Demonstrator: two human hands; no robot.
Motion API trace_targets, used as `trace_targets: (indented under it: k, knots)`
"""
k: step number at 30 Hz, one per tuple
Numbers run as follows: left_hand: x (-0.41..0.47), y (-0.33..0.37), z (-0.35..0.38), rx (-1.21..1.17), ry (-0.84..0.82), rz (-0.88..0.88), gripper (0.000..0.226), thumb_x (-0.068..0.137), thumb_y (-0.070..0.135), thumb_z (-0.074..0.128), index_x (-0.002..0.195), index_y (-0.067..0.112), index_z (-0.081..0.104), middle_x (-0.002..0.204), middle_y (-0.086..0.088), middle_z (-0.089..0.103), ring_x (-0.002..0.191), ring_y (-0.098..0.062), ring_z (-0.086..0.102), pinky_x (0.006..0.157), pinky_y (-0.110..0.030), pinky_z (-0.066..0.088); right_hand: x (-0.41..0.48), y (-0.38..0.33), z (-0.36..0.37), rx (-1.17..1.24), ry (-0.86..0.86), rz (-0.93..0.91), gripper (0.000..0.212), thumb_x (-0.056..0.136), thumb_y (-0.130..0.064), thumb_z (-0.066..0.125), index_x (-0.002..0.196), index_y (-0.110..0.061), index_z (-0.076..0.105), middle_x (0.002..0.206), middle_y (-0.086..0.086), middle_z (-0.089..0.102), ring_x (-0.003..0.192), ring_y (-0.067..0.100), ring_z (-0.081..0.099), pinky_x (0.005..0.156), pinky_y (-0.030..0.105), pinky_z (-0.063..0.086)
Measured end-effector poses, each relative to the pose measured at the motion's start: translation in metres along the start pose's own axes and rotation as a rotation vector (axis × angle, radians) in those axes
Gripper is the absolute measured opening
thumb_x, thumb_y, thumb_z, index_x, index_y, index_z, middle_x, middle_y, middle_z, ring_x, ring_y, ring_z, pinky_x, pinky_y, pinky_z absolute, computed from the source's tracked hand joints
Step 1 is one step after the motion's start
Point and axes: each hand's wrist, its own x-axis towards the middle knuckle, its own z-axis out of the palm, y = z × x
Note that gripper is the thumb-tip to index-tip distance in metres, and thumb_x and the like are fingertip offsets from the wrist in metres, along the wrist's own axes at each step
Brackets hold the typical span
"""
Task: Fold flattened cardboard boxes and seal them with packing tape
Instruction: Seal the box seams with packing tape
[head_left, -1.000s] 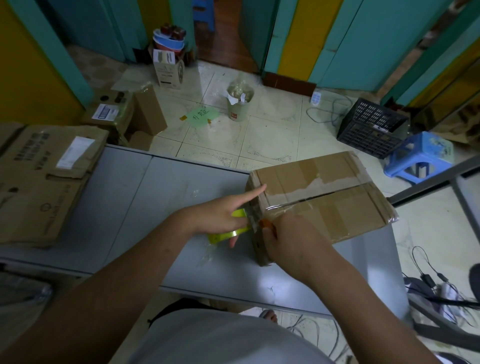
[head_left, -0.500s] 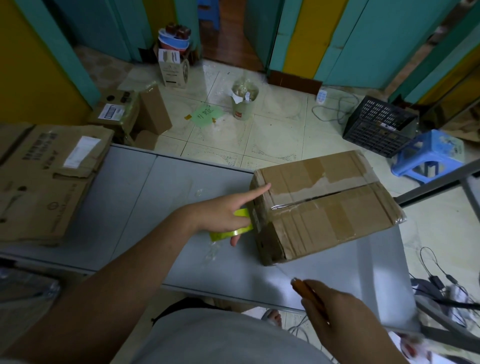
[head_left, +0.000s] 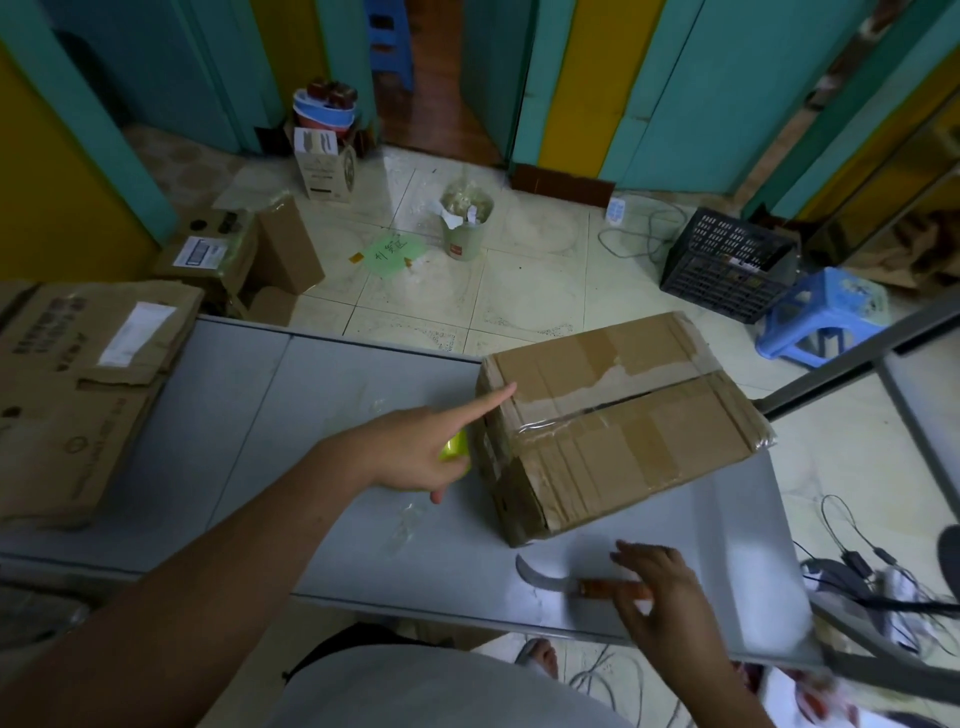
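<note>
Box (head_left: 631, 441) touching left hand (head_left: 410, 452) gripping tape roll (head_left: 455, 446) | right hand (head_left: 662, 595) slack-fingered over knife (head_left: 543, 578)

Tiled floor (head_left: 535, 270), teal-yellow panels (head_left: 691, 88), perhaps doors

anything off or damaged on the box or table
The cardboard box has a pale torn strip beside its top seam, facing paper ripped off, and the clear tape at the near end is wrinkled. A bare knife lies near the front edge of the table.

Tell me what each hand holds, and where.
Left hand grips the tape roll by its rim, index finger on the box. Right hand holds nothing; open fingers over the knife handle.
</note>
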Motion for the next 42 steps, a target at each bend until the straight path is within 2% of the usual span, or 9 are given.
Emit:
trace_targets:
  k: [2, 4, 6, 9, 21, 26, 31, 37, 42]
  knots:
    - [0.001, -0.005, 0.003, 0.043, 0.026, 0.023, 0.099, 0.104, 0.024, 0.057, 0.148, 0.075, -0.015, 0.074, 0.005, 0.077, 0.066, -0.005, 0.073, 0.08, -0.035, 0.063, 0.003, -0.048, -0.048, 0.174, 0.21, -0.064, 0.02, 0.087, -0.019, 0.081, 0.09, -0.035, 0.07, 0.079, -0.021, 0.067, 0.073, 0.0, 0.064, 0.064, 0.015, 0.049]
    - [0.003, -0.007, 0.004, 0.054, 0.043, 0.046, 0.1, 0.104, 0.024, 0.058, 0.149, 0.074, -0.015, 0.074, 0.006, 0.076, 0.066, -0.003, 0.073, 0.077, -0.03, 0.062, 0.017, -0.1, -0.084, 0.275, 0.334, -0.207, 0.009, 0.093, -0.029, 0.07, 0.087, -0.034, 0.065, 0.071, -0.023, 0.058, 0.068, 0.0, 0.059, 0.062, 0.011, 0.043]
    - [0.003, -0.008, 0.005, 0.048, 0.061, 0.066, 0.099, 0.104, 0.023, 0.059, 0.15, 0.074, -0.012, 0.075, 0.009, 0.073, 0.067, -0.003, 0.074, 0.074, -0.028, 0.062, 0.049, -0.135, -0.087, 0.216, 0.287, -0.294, 0.006, 0.093, -0.036, 0.065, 0.095, -0.031, 0.065, 0.086, -0.019, 0.059, 0.081, 0.003, 0.055, 0.07, 0.019, 0.045]
    - [0.004, -0.013, 0.006, 0.035, 0.077, 0.063, 0.096, 0.102, 0.025, 0.059, 0.149, 0.076, -0.007, 0.081, 0.009, 0.075, 0.07, -0.004, 0.075, 0.08, -0.034, 0.064, 0.105, -0.165, -0.061, -0.083, 0.146, -0.27, 0.031, 0.091, -0.049, 0.063, 0.117, -0.031, 0.058, 0.108, -0.01, 0.053, 0.098, 0.011, 0.049, 0.081, 0.029, 0.048]
    - [0.006, -0.019, 0.008, 0.091, 0.109, 0.031, 0.092, 0.099, 0.028, 0.056, 0.15, 0.075, -0.005, 0.075, 0.014, 0.076, 0.074, 0.002, 0.069, 0.083, -0.028, 0.059, 0.132, -0.162, 0.0, -0.164, 0.262, -0.232, 0.024, 0.088, -0.033, 0.07, 0.107, -0.024, 0.058, 0.098, -0.002, 0.055, 0.088, 0.021, 0.044, 0.073, 0.035, 0.034]
    - [0.007, -0.019, 0.008, 0.058, 0.097, 0.033, 0.092, 0.101, 0.027, 0.056, 0.151, 0.075, -0.005, 0.076, 0.013, 0.077, 0.074, 0.002, 0.071, 0.086, -0.031, 0.06, 0.131, -0.165, -0.005, -0.148, 0.208, -0.225, 0.031, 0.087, -0.034, 0.072, 0.112, -0.026, 0.057, 0.099, -0.004, 0.053, 0.09, 0.02, 0.045, 0.074, 0.034, 0.035]
    - [-0.006, -0.009, 0.002, -0.092, 0.124, 0.051, 0.099, 0.105, 0.023, 0.06, 0.151, 0.073, -0.011, 0.079, 0.004, 0.077, 0.075, -0.006, 0.074, 0.087, -0.036, 0.062, 0.127, -0.161, -0.02, -0.092, 0.102, -0.24, 0.046, 0.086, -0.057, 0.072, 0.121, -0.031, 0.057, 0.106, -0.007, 0.052, 0.098, 0.016, 0.042, 0.082, 0.032, 0.038]
    - [-0.03, 0.015, -0.012, -0.184, 0.2, 0.118, 0.103, 0.105, 0.019, 0.063, 0.152, 0.071, -0.013, 0.075, -0.001, 0.075, 0.073, -0.017, 0.075, 0.081, -0.045, 0.063, 0.122, -0.16, -0.033, -0.002, 0.129, -0.286, 0.03, 0.1, -0.048, 0.053, 0.121, -0.03, 0.065, 0.106, -0.01, 0.055, 0.099, 0.013, 0.044, 0.085, 0.038, 0.041]
    - [-0.029, 0.032, -0.013, -0.131, 0.201, 0.183, 0.103, 0.105, 0.019, 0.063, 0.155, 0.068, -0.013, 0.079, 0.0, 0.076, 0.07, -0.015, 0.074, 0.074, -0.047, 0.064, 0.119, -0.171, -0.045, 0.264, -0.077, -0.366, 0.034, 0.102, -0.038, 0.055, 0.13, -0.022, 0.065, 0.105, -0.003, 0.061, 0.095, 0.012, 0.055, 0.084, 0.031, 0.047]
